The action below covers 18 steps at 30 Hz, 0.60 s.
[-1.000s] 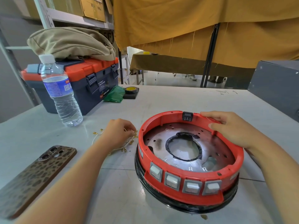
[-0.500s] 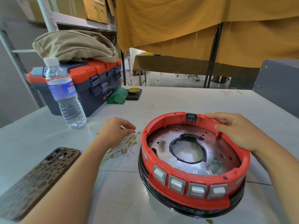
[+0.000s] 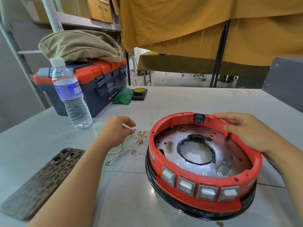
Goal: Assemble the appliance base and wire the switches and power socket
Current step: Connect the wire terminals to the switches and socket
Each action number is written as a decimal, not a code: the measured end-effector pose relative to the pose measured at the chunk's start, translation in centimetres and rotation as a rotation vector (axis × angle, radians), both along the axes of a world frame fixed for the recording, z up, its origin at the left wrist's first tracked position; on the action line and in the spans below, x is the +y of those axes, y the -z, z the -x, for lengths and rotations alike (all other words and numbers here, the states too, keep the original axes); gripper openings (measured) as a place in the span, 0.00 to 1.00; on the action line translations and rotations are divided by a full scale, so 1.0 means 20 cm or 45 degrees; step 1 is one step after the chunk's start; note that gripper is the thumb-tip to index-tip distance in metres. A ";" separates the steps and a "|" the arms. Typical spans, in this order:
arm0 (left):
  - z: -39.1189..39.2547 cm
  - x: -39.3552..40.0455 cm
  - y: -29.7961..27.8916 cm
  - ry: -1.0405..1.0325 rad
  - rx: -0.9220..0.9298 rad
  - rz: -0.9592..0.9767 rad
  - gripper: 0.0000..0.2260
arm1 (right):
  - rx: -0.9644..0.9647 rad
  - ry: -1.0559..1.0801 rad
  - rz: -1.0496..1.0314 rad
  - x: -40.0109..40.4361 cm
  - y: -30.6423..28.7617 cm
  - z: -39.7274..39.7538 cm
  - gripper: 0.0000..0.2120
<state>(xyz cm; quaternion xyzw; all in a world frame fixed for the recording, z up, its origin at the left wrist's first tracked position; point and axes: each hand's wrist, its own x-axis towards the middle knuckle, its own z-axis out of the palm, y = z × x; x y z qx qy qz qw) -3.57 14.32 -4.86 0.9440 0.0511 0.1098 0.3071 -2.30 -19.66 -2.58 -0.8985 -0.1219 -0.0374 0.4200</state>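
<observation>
The round red appliance base (image 3: 165, 161) lies on the table with a metal plate (image 3: 172, 141) inside and a black ring beneath. Several grey rocker switches (image 3: 206, 193) sit in its near wall, and a black power socket (image 3: 198, 117) in its far wall. My right hand (image 3: 249, 131) rests on the far right rim, holding the base. Left of the base lies a bundle of white wires with gold terminals (image 3: 132, 145). My left hand (image 3: 117, 131) is on the bundle's far end, fingertips pinching at a wire terminal.
A water bottle (image 3: 69, 94) stands at the left, with a dark and orange toolbox (image 3: 98, 82) behind it under a beige bag. A phone in a leopard case (image 3: 41, 181) lies near left. Black tape roll (image 3: 139, 91) and green packet sit farther back. A grey box (image 3: 285, 82) stands at right.
My left hand has shifted slightly over the wire bundle, fingers closing on one terminal end. My right hand stays on the rim. The camera has moved a little.
</observation>
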 end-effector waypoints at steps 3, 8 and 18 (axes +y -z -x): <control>0.01 0.03 -0.02 -0.009 -0.005 -0.055 0.05 | -0.002 0.009 0.012 0.00 0.00 0.00 0.22; 0.02 0.01 -0.01 0.034 0.208 -0.149 0.04 | 0.000 0.014 0.016 0.00 0.00 0.01 0.22; 0.05 0.01 -0.06 0.070 0.149 0.129 0.09 | 0.015 0.019 0.020 0.00 -0.01 0.01 0.22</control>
